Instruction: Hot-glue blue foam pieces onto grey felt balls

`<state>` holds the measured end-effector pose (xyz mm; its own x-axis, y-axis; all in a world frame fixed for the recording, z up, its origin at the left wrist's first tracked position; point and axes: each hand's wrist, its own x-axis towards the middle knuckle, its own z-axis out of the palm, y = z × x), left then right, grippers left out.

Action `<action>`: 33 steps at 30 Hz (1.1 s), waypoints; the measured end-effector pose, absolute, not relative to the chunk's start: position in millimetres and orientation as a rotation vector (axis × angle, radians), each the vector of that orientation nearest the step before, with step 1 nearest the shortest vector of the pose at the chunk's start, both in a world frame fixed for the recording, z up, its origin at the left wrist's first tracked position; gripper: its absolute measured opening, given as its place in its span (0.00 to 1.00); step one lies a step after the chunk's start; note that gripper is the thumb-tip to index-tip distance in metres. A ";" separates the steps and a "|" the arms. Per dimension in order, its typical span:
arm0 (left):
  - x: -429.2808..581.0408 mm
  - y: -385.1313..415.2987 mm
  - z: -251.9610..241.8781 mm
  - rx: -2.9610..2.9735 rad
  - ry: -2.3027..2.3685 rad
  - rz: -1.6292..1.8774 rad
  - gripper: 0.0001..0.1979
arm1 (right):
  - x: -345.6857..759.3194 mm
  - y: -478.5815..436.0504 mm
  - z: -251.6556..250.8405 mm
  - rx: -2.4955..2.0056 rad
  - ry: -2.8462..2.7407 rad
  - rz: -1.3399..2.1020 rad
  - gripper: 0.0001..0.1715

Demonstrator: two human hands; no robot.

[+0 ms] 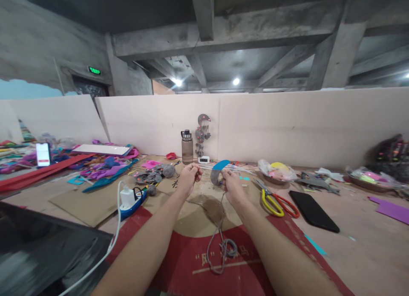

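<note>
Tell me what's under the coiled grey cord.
The cord lies on red cardboard, across printed lettering. Lettering directly beneath its strands is covered and can't be read.

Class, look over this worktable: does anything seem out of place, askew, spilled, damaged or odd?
Mildly, yes. The long grey yarn lies in loose, overlapping loops on the red printed cardboard, untidy rather than wound up. The metal scissors have one yellow and one red handle, an odd pairing.

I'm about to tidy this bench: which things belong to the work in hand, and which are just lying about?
Seemingly in the work:
blue-and-grey curved piece, held in the right hand
grey yarn
probably the scissors

Apparently just lying about:
black phone
water bottle
blue power strip
</note>
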<state>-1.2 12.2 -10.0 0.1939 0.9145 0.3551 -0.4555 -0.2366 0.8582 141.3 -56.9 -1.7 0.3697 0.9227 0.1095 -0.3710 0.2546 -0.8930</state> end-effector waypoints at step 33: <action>1.6 6.9 -10.2 1.319 0.548 1.428 0.10 | 140.4 -57.3 -4.1 -0.908 -0.781 0.979 0.16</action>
